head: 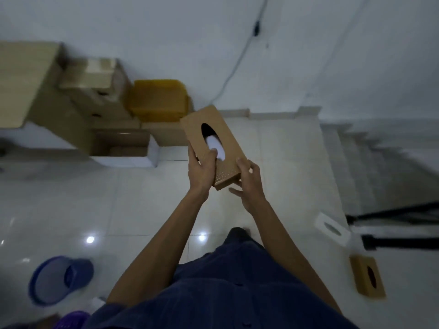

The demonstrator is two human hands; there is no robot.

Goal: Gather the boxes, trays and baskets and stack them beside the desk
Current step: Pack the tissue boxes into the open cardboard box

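Note:
I hold a brown tissue box [228, 136] with an oval opening in front of me, above the tiled floor. My left hand [203, 168] grips its left edge, thumb by the opening. My right hand [248, 184] holds its near right corner from below. Cardboard boxes [95, 91] are stacked beside the wooden desk [21, 79] at the left, with a yellow basket [159, 100] on top of boxes and an open box [123, 146] in front. A second brown tissue box [367, 277] and a white one [331, 227] lie on the floor at the right.
A blue basket [59, 279] and a purple one [71, 321] lie on the floor at lower left. Stairs [380, 157] go down at the right, by a black tripod leg [399, 214]. A cable [237, 58] hangs on the wall.

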